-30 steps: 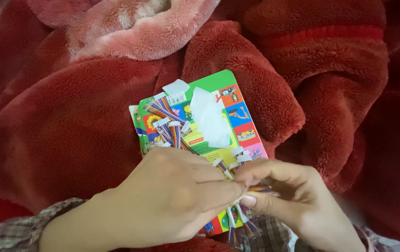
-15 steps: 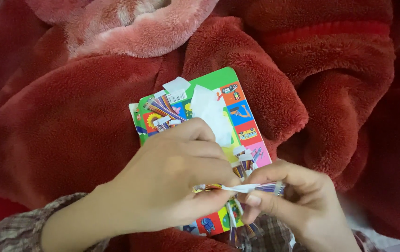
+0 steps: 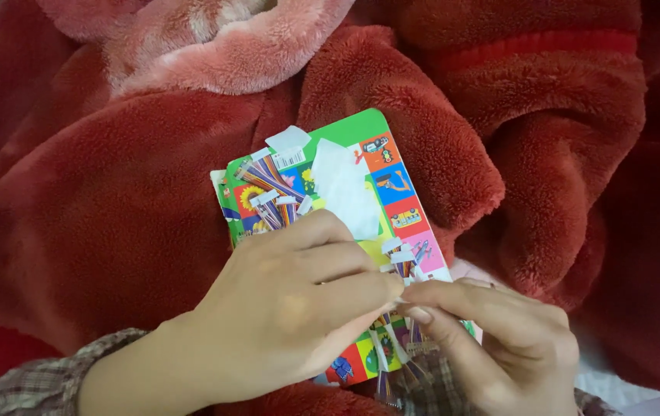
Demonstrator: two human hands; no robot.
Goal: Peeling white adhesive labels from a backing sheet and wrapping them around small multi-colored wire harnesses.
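Observation:
A colourful picture book (image 3: 391,185) with a green cover lies on a red fleece blanket (image 3: 114,208). Several thin striped paper strips (image 3: 272,189) with white ends lie on the book's upper left, and a white paper piece (image 3: 345,189) sits in its middle. My left hand (image 3: 299,300) rests over the book's lower part, fingertips pinched together. My right hand (image 3: 492,339) meets it from the right. Both pinch a small striped strip (image 3: 405,286) between their fingertips, which mostly hide it. More strips (image 3: 399,258) poke out just above the fingers.
A pink fleece fold (image 3: 230,46) lies at the top. Thick red blanket folds (image 3: 561,154) rise to the right of the book. My plaid sleeve (image 3: 45,377) shows at the lower left.
The strip held out level between my hands half a second ago is now tucked between the fingertips. My left hand has slid down and my hands have closed together.

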